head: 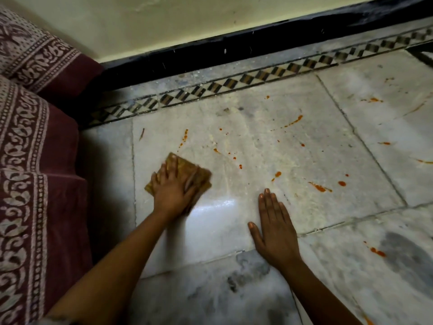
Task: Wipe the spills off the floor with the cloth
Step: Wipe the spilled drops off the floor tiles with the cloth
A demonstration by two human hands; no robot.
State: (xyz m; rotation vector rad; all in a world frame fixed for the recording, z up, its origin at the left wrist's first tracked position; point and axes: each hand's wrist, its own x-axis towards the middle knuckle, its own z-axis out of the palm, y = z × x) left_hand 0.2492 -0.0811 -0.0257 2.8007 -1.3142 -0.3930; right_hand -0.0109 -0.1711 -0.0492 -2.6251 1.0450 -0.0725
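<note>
My left hand (172,187) presses flat on a folded yellow-brown cloth (181,164) on the white marble floor (257,141), fingers spread over it. The cloth is blurred. My right hand (274,227) lies palm down on the bare floor to the right, fingers together, holding nothing. Orange-red spills dot the tile: a streak (184,138) just beyond the cloth, drops (277,174) in the middle, and a smear (319,187) to the right. A wet shiny patch (215,205) lies between my hands.
A maroon patterned bedspread (35,172) hangs down at the left. A checkered border strip (234,84) and black skirting (210,50) run along the cream wall behind. More orange spots sit on the tiles at right (377,252) and far right (373,99).
</note>
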